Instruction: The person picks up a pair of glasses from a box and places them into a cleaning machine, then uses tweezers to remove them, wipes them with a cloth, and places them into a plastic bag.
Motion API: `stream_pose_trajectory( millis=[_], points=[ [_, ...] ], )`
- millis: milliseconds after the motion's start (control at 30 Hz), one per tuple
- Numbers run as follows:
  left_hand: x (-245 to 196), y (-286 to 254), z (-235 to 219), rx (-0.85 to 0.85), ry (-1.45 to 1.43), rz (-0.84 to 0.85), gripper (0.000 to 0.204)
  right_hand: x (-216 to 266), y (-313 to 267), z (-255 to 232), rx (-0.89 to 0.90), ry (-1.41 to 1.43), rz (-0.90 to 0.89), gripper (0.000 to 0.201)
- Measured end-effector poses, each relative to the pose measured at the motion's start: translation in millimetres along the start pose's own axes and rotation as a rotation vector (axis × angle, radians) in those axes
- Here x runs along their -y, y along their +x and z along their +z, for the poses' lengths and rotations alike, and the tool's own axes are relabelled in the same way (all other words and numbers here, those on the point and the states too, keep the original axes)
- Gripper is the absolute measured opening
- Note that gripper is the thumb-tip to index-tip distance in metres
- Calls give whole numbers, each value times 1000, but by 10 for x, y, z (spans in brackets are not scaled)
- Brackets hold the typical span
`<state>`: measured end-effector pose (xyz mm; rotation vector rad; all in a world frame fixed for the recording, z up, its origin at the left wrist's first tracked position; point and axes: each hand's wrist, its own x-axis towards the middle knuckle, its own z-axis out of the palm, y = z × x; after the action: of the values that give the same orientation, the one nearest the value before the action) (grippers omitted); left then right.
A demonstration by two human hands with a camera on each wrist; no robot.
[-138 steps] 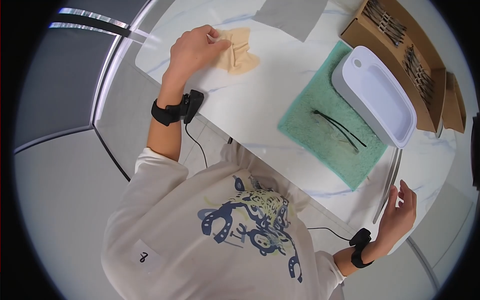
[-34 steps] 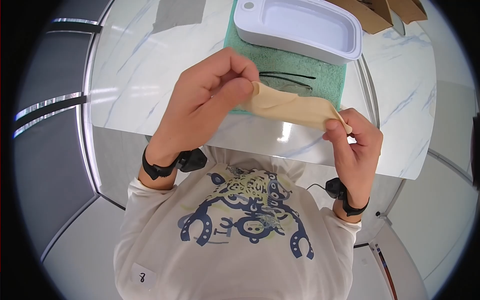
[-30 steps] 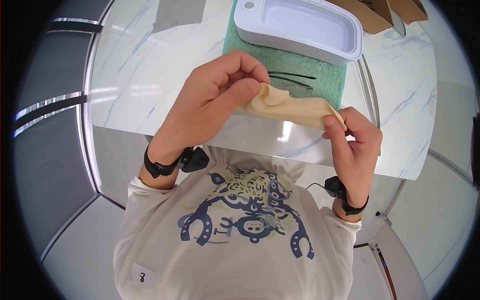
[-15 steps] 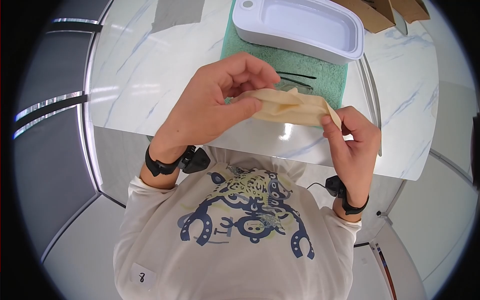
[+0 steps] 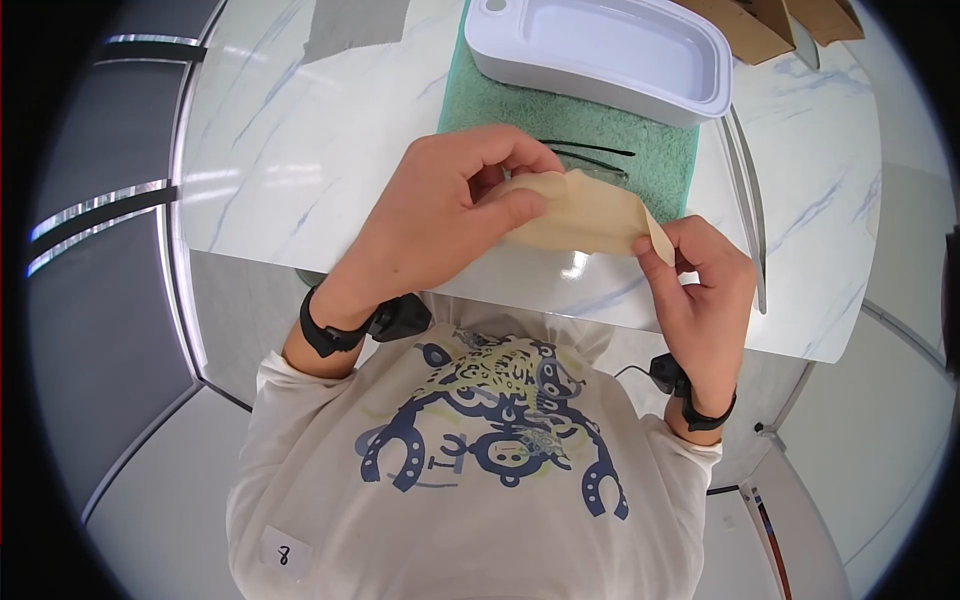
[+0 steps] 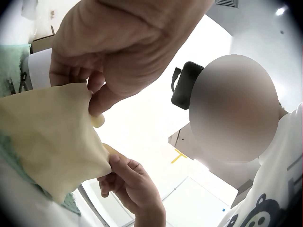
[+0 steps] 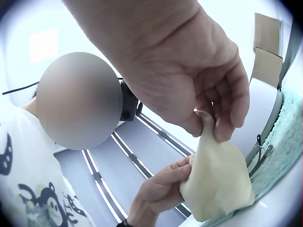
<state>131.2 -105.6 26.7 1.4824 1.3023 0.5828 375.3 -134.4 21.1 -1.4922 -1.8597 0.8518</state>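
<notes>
Two hands hold one cloth between them, raised near the front edge of the marble-patterned table. The left hand pinches one end between thumb and fingers; the right hand pinches the other with thumb and curled fingers. Each wears one black wristband with a small black device.

The beige cloth is thin, smooth and pale, without any printed pattern in view. It spans the gap between the hands, with an edge turned over beside the right thumb and a small rolled fold at the left fingertips. In the wrist views it hangs down as a broad, softly creased sheet.

Just beyond the grip is one pair of eyeglasses, its two dark temples lying on one green towel; the lenses are partly hidden. Farther beyond the grip, one lavender-white oblong tub rests on the towel, with a round hole at its left end. One grey cloth lies beyond the left hand. Beyond the right hand are one long metal tool, made of two thin strips, and two brown cardboard pieces, cut off by the frame edge.
</notes>
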Motion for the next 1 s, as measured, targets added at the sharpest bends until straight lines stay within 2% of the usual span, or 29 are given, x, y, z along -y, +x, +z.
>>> stream_pose_trajectory(
  millis=[233, 300, 333, 433, 500, 600, 633, 667, 700, 733, 833, 900, 933, 1000],
  points=[
    [3, -25, 2, -144, -31, 107, 12, 41, 12, -44, -24, -8, 18, 16],
    [16, -36, -6, -188, -60, 211, 10, 35, 15, -31, -21, 2, 16, 16],
    [11, -37, -31, -190, -61, 211, 10, 45, 23, -34, -23, 9, 16, 16],
    [16, -47, -97, -100, -183, 155, 12, 73, 31, -57, 1, -19, 19, 16],
    [5, -40, -117, -18, -307, 5, 14, 54, 28, -54, 4, -21, 2, 15],
    [-28, -47, -129, 50, -360, -47, 10, 24, 16, -54, 34, -13, -24, 13],
    [-45, -58, -142, 51, -360, -47, 10, 15, 11, -58, 61, -2, -33, 11],
    [-62, -76, -162, 85, -242, -42, 9, 14, 17, -70, 62, -2, -33, 11],
    [-103, -118, -185, 119, -122, -35, 8, 45, 16, -105, 92, 16, -76, 10],
    [-115, -145, -197, 118, -121, -34, 8, 51, 28, -123, 123, 34, -117, 8],
    [-180, -264, -236, 83, -135, 24, 9, 45, 58, -176, 176, 85, -124, 8],
    [-246, -357, -301, -37, -292, 42, 9, 39, 74, -190, 174, 85, -120, 8],
    [-196, -397, -367, -37, -293, 43, 9, 33, 83, -195, 173, 86, -115, 9],
    [-31, -513, -548, -70, -364, 185, 8, -5, 100, -186, 140, 48, -100, 9]
  ],
)
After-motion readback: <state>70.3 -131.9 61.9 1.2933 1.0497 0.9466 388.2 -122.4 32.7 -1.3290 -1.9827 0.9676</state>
